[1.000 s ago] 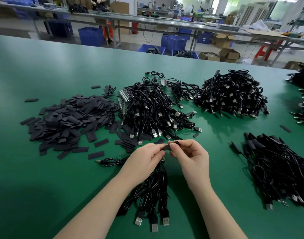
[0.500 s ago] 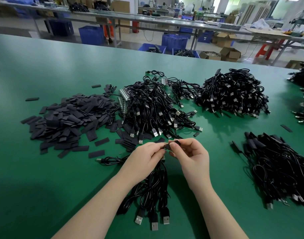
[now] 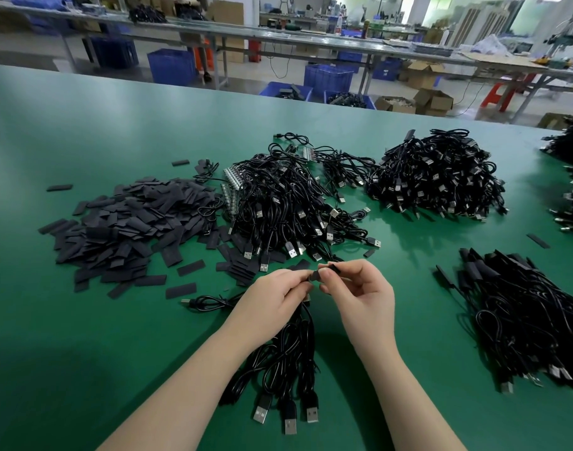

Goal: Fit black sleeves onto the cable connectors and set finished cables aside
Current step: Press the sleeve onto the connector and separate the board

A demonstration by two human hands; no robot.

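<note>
- Right hand (image 3: pixel 359 288) fingertips pinched a sleeve (image 3: pixel 332 267); left hand (image 3: pixel 278 292) gripped cables (image 3: pixel 288 356), their connector end hidden between the fingers.
- Both hands worked near the bench (image 3: pixel 83 353) front edge, by its middle.
- Spare sleeves (image 3: pixel 129 229) lay left, finished cables (image 3: pixel 532 314) right.
- Risk: a flattened sleeve could snag or slip off, since the mouth looked barely opened.

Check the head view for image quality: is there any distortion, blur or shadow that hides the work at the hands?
Head view: wide-angle bending curves the green table edge and far benches; the background is soft; the left hand and right hand are fairly sharp, yet the black sleeve in their grip shows little detail; soft shadow darkens the near-left table.
</note>
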